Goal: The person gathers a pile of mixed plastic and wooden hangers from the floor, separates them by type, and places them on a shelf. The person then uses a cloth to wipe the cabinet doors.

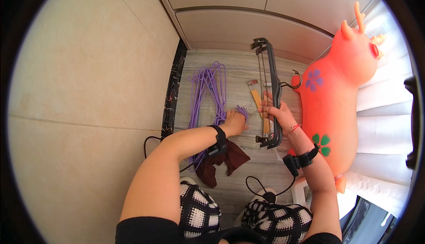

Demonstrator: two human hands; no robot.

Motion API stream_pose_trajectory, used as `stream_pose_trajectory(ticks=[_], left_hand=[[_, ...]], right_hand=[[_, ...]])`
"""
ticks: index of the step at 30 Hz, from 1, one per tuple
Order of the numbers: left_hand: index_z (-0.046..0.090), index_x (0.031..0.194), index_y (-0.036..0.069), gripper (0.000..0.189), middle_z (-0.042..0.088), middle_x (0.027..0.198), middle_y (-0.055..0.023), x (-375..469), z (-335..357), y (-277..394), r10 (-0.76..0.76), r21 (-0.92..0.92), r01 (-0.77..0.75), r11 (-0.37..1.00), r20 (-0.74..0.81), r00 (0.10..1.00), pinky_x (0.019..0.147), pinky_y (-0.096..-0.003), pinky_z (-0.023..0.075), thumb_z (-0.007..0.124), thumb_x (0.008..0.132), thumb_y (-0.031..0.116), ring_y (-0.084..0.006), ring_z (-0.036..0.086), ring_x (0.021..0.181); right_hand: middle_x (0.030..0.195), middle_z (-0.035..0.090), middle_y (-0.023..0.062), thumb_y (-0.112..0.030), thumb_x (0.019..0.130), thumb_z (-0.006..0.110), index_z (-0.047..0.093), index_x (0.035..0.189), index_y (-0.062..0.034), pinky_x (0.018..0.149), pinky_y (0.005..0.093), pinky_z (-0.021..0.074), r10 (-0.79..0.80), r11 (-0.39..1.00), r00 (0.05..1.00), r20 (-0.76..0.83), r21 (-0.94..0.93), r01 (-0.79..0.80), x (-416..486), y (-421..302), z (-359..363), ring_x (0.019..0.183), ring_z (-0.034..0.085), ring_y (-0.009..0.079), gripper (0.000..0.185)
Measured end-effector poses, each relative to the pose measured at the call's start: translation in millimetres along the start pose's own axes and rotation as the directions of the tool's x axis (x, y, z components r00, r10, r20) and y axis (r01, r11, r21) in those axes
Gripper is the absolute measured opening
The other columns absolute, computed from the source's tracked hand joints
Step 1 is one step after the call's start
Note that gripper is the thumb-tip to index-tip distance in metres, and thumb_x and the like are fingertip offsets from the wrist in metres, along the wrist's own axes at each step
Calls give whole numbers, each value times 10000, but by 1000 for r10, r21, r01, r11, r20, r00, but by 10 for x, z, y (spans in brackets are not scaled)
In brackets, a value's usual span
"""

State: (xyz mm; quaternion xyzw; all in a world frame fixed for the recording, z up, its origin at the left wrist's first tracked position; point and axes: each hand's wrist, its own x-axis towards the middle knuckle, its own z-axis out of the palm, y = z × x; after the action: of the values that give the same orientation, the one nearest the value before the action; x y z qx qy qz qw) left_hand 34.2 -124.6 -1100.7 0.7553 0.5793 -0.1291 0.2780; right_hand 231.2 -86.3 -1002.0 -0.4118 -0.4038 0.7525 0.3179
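Note:
My left hand [235, 123] is on the hook ends of a bundle of purple clothes hangers [207, 88], which lies on the floor. Whether its fingers grip them is partly hidden by the back of the hand. In my right hand [282, 114] are dark clip hangers [275, 78], held upright in the view, with metal bars, clips at both ends and hooks pointing right. Beneath and beside them lie yellow-orange strips [256, 98] with clear ends. A dark red cloth [235, 157] rests on the floor below my left wrist.
An orange inflatable deer toy [332, 111] stands at the right, before a white curtain [382, 131]. Pale cabinet fronts [239, 28] close off the far side, and a tiled wall [89, 78] the left. Black cables run from both wrist straps. My knees are close below.

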Motion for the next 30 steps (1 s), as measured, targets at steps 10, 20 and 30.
stream_pose_trajectory(ticks=[10,20,30], left_hand=[[590,1048,-64,501,554,1127,-215,-494,-346,-648,-162,-351,-129,927,-686,709,938,-443,392,697,813,366,-354,515,1058],[454,1245,-105,717,526,1236,-289,-902,240,-1306,-708,-504,571,647,-120,696,975,-440,442,767,739,296,-419,522,1169],[633,1067,-28,402,664,958,-179,-859,124,-1415,-578,-766,561,313,315,752,738,-385,505,701,804,269,-252,647,865]], right_hand=[[1199,543,92,-17,824,500,316,1459,-46,752,245,456,65,986,995,72,146,-75,215,-18,149,1000,594,169,662],[1199,543,74,-32,822,519,321,1464,-69,826,277,442,98,965,984,150,228,-131,67,-59,266,1060,573,179,673],[1111,584,51,-84,875,568,456,1366,-69,821,288,465,265,886,888,377,269,-378,246,920,1115,1001,588,142,503]])
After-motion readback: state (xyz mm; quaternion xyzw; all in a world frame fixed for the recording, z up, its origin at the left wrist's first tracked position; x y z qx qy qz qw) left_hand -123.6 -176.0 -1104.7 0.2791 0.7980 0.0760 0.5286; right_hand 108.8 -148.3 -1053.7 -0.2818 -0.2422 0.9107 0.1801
